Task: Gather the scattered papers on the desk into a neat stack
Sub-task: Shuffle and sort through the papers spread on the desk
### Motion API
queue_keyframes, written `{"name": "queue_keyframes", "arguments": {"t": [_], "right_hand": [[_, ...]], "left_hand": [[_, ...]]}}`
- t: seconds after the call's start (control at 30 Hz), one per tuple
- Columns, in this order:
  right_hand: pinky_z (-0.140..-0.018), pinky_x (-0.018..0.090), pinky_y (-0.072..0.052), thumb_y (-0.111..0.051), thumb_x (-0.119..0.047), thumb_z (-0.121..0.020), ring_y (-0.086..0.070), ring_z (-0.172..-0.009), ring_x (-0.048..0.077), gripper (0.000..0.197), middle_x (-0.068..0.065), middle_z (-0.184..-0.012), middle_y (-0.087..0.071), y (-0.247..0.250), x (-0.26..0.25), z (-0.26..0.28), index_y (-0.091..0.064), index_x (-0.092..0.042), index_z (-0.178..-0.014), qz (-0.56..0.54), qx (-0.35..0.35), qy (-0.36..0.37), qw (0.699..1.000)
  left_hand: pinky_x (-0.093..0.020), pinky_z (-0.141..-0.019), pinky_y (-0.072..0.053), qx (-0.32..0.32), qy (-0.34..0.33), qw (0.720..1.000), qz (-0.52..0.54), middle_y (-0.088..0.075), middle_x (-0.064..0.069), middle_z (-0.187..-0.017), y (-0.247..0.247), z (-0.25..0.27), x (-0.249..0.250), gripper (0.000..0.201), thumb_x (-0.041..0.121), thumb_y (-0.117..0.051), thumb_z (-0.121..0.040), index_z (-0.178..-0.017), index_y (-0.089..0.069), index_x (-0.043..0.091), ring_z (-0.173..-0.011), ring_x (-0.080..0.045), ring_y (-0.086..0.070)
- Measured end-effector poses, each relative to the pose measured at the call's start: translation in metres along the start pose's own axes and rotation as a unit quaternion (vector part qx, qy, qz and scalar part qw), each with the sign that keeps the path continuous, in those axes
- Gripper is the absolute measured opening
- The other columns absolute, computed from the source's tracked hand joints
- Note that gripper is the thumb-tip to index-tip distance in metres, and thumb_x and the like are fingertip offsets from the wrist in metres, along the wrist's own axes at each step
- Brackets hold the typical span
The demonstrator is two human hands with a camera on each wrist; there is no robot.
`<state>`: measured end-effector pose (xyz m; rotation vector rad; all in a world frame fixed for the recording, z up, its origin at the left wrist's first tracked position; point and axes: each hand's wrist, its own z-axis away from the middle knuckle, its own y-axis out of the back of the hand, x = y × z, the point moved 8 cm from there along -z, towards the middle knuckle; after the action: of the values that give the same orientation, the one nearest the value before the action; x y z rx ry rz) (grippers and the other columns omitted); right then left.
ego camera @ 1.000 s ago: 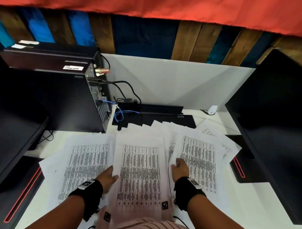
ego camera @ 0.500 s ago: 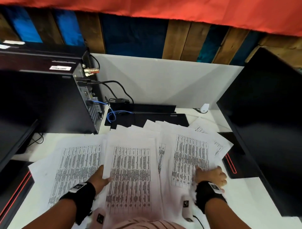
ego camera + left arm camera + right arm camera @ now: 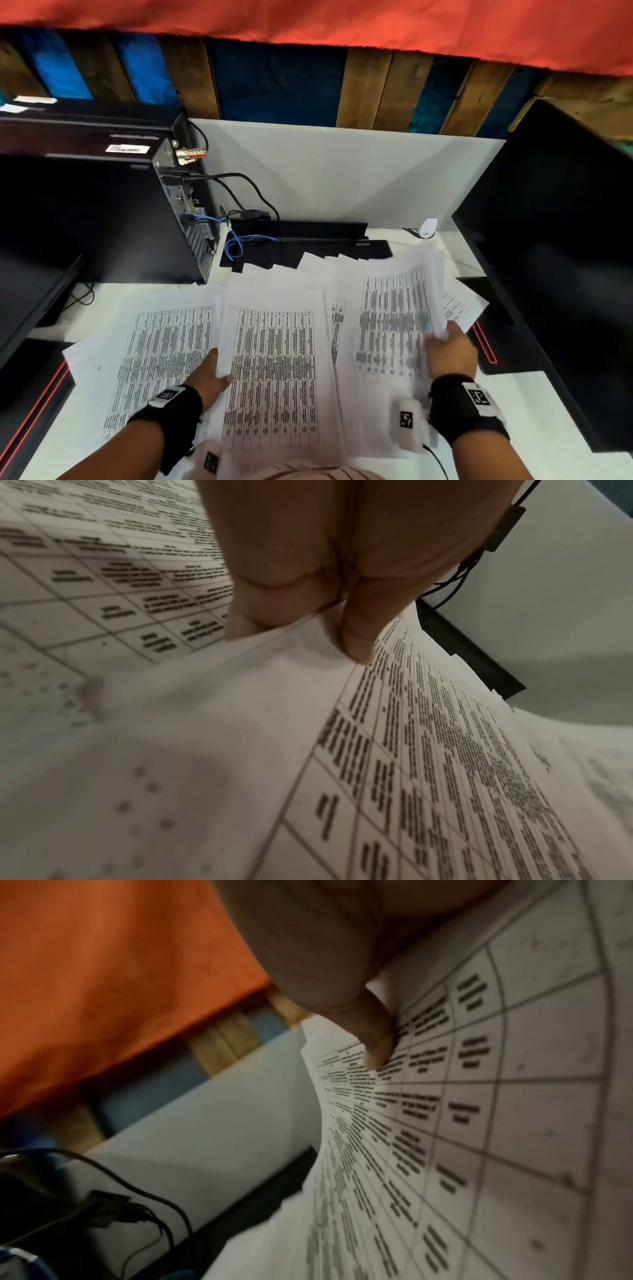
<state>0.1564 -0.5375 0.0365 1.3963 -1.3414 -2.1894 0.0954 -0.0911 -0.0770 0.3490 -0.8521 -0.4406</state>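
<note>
Printed white sheets lie fanned over the white desk [image 3: 531, 445]. One sheet [image 3: 161, 359] lies flat at the left, and a middle pile [image 3: 274, 370] overlaps it. My left hand [image 3: 212, 371] pinches the left edge of that middle pile, its thumb on top; the left wrist view shows its fingers [image 3: 291, 588] closed on the paper edge [image 3: 240, 723]. My right hand [image 3: 448, 349] grips the right edge of the right pile [image 3: 394, 318] and holds it raised and curved. The thumb [image 3: 373, 1042] presses on the printed sheet [image 3: 479, 1123]. One more sheet [image 3: 459, 305] pokes out beneath at the far right.
A black computer tower [image 3: 102, 219] with cables [image 3: 236, 246] stands at the back left. A flat black device [image 3: 308, 240] lies behind the papers, before a white partition [image 3: 342, 178]. A large black monitor [image 3: 565, 257] fills the right, its red-lined base [image 3: 486, 342] beside the right pile.
My right hand slid from the middle of the spread to the right pile's right edge, took hold and lifted it. The left hand stayed at the middle pile's left edge.
</note>
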Motion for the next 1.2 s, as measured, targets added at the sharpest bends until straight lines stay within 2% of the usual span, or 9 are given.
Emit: {"name": "queue_keyframes", "arguments": {"t": [0.23, 0.4, 0.47, 0.63, 0.73, 0.83, 0.97, 1.07, 1.2], "right_hand": [[-0.068, 0.043, -0.055, -0.058, -0.019, -0.086, -0.064, -0.070, 0.039, 0.019, 0.021, -0.075, -0.066, 0.128, -0.126, 0.034, -0.061, -0.010, -0.101, -0.035, 0.183, 0.224, 0.957], [-0.062, 0.011, -0.049, -0.064, -0.019, -0.086, -0.060, -0.061, -0.005, 0.010, -0.017, -0.071, -0.060, 0.169, -0.171, 0.070, -0.065, -0.023, -0.095, -0.259, 0.161, 0.283, 0.909], [-0.061, 0.012, -0.048, -0.066, -0.015, -0.085, -0.059, -0.060, -0.007, 0.012, -0.016, -0.072, -0.061, 0.145, -0.174, 0.065, -0.066, -0.019, -0.097, -0.263, 0.111, 0.274, 0.918], [-0.063, 0.043, -0.059, -0.065, -0.012, -0.082, -0.067, -0.068, 0.025, 0.025, 0.009, -0.089, -0.071, -0.010, -0.116, 0.052, -0.064, -0.012, -0.108, -0.195, -0.105, 0.105, 0.969], [-0.071, 0.033, -0.057, -0.062, -0.011, -0.086, -0.062, -0.083, 0.021, 0.050, 0.013, -0.119, -0.061, -0.088, -0.076, 0.069, -0.045, -0.007, -0.132, -0.107, -0.226, 0.037, 0.967], [-0.104, 0.034, -0.042, -0.051, -0.014, -0.094, -0.048, -0.128, 0.029, 0.066, 0.015, -0.150, -0.036, -0.138, -0.044, 0.084, -0.016, -0.010, -0.150, 0.010, -0.315, 0.031, 0.949], [-0.116, 0.040, -0.027, -0.043, -0.038, -0.095, -0.034, -0.140, 0.026, 0.066, 0.011, -0.154, -0.030, -0.175, -0.034, 0.103, -0.015, -0.018, -0.150, 0.094, -0.423, 0.110, 0.894], [-0.105, 0.046, -0.042, -0.050, -0.048, -0.086, -0.051, -0.123, 0.030, 0.058, 0.013, -0.136, -0.048, -0.158, -0.026, 0.071, -0.037, -0.026, -0.138, 0.084, -0.333, 0.109, 0.933], [-0.097, 0.050, -0.039, -0.058, -0.044, -0.083, -0.043, -0.122, 0.036, 0.054, 0.017, -0.131, -0.045, -0.073, 0.022, 0.012, -0.046, -0.018, -0.128, 0.147, -0.076, -0.062, 0.984]], "left_hand": [[-0.045, -0.114, -0.030, -0.023, 0.018, 0.999, 0.016, -0.026, -0.007, -0.156, 0.001, 0.007, -0.002, 0.073, 0.023, -0.053, -0.092, -0.149, -0.009, 0.019, -0.139, -0.029, -0.034], [-0.046, -0.115, -0.027, -0.019, 0.022, 0.999, 0.025, -0.021, -0.008, -0.157, 0.002, 0.009, 0.000, 0.070, 0.025, -0.051, -0.093, -0.149, -0.009, 0.015, -0.141, -0.030, -0.030], [-0.044, -0.115, -0.027, -0.015, 0.020, 0.999, 0.031, -0.023, -0.009, -0.156, 0.002, 0.011, 0.007, 0.063, 0.026, -0.046, -0.096, -0.148, -0.012, 0.011, -0.140, -0.031, -0.031], [-0.049, -0.114, -0.022, -0.006, 0.028, 0.996, 0.086, -0.008, -0.011, -0.160, -0.002, 0.018, 0.015, 0.071, 0.053, -0.025, -0.095, -0.151, -0.005, 0.013, -0.145, -0.033, -0.018], [-0.050, -0.113, -0.023, 0.008, 0.038, 0.992, 0.118, -0.015, -0.007, -0.159, 0.001, 0.016, 0.010, 0.087, 0.074, -0.020, -0.082, -0.150, -0.016, 0.019, -0.145, -0.030, -0.020], [-0.045, -0.114, -0.021, 0.022, 0.035, 0.991, 0.126, -0.021, -0.012, -0.157, -0.001, 0.012, 0.008, 0.081, 0.066, -0.026, -0.087, -0.148, -0.019, 0.013, -0.144, -0.030, -0.023], [-0.037, -0.112, -0.026, 0.014, 0.026, 0.997, 0.074, -0.021, -0.016, -0.156, -0.007, 0.012, 0.007, 0.074, 0.039, -0.049, -0.093, -0.148, -0.011, 0.006, -0.142, -0.030, -0.026], [-0.035, -0.116, -0.020, -0.005, 0.027, 0.999, 0.035, -0.007, -0.018, -0.159, -0.009, 0.013, 0.006, 0.083, 0.022, -0.054, -0.093, -0.149, 0.005, 0.004, -0.146, -0.029, -0.015], [-0.035, -0.117, -0.015, -0.008, 0.032, 0.999, 0.015, -0.001, -0.017, -0.159, -0.007, 0.010, 0.003, 0.085, 0.022, -0.053, -0.093, -0.148, 0.009, 0.003, -0.147, -0.028, -0.010]]}}
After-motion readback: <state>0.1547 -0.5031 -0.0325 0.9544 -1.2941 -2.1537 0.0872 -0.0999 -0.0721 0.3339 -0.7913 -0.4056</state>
